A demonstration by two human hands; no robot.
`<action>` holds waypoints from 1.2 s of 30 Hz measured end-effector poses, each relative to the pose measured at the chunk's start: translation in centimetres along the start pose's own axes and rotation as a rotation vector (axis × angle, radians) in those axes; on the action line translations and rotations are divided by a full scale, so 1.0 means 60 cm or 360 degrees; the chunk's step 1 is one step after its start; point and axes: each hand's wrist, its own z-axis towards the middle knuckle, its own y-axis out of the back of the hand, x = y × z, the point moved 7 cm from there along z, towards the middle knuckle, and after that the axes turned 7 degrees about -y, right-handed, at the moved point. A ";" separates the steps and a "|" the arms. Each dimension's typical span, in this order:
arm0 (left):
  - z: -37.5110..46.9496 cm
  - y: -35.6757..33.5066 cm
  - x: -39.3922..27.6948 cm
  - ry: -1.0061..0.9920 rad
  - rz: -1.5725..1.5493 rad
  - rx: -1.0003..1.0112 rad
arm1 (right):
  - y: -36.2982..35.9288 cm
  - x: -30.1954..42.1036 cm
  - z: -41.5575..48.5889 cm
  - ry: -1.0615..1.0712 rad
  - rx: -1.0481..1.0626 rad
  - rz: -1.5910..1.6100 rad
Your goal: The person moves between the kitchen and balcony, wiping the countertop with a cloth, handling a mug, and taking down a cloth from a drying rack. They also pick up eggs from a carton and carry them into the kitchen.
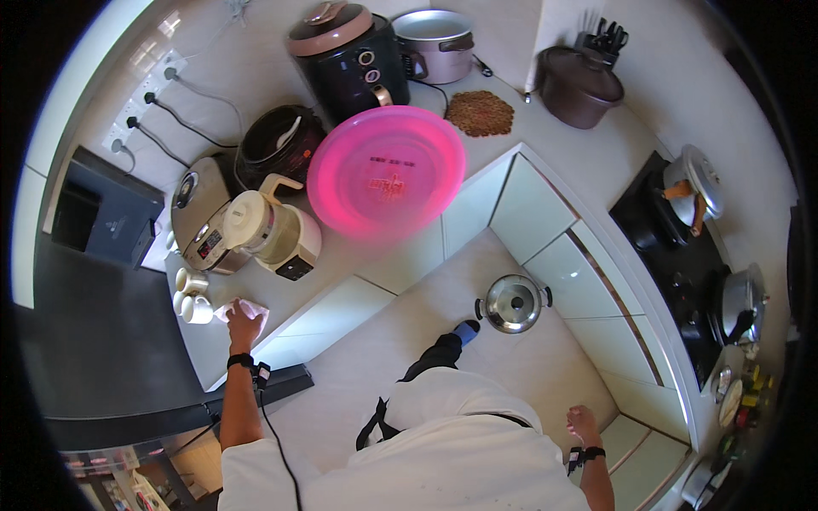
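My left hand [243, 327] presses a pale pink cloth [257, 314] onto the light countertop [220, 348], near its front edge. Just beyond the cloth stand several white mugs [197, 309]. Further back is a glass kettle with a cream lid and handle [271, 230] on its base, beside a rice cooker [208, 236]. My right hand [581, 423] hangs low by my side, its fingers curled in with nothing visible in them. It is away from the counter, over the floor near the right cabinets [645, 447].
A large pink plastic tray [390, 160] overhangs the counter edge. Behind it stand an air fryer [351, 70], a dark pot [278, 144] and a pale pot [441, 51]. A lidded steel pot [513, 303] sits on the floor by my foot. Pressure cookers [696, 182] stand on the hob [677, 268].
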 end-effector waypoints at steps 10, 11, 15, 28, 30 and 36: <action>-0.056 -0.023 -0.135 -0.0599 -0.0767 -0.0298 | 0.021 -0.022 -0.070 0.0359 -0.0285 -0.0183; -0.075 -0.016 -0.180 -0.0728 -0.0754 -0.0342 | 0.013 -0.059 -0.071 0.0278 -0.0278 -0.0143; -0.123 -0.077 -0.417 -0.0704 -0.1364 0.0428 | -0.050 -0.254 -0.079 0.0011 -0.0026 0.0197; -0.067 0.073 -1.149 -0.1050 -0.1749 -0.0141 | -0.168 -0.339 -0.349 -0.0560 -0.0457 0.0519; -0.030 0.113 -1.190 -0.1111 -0.1696 -0.0765 | -0.222 -0.351 -0.365 -0.0627 -0.0527 0.0742; 0.125 0.009 -1.215 -0.0594 -0.1144 -0.0718 | -0.344 -0.401 -0.361 -0.0399 -0.0797 0.0257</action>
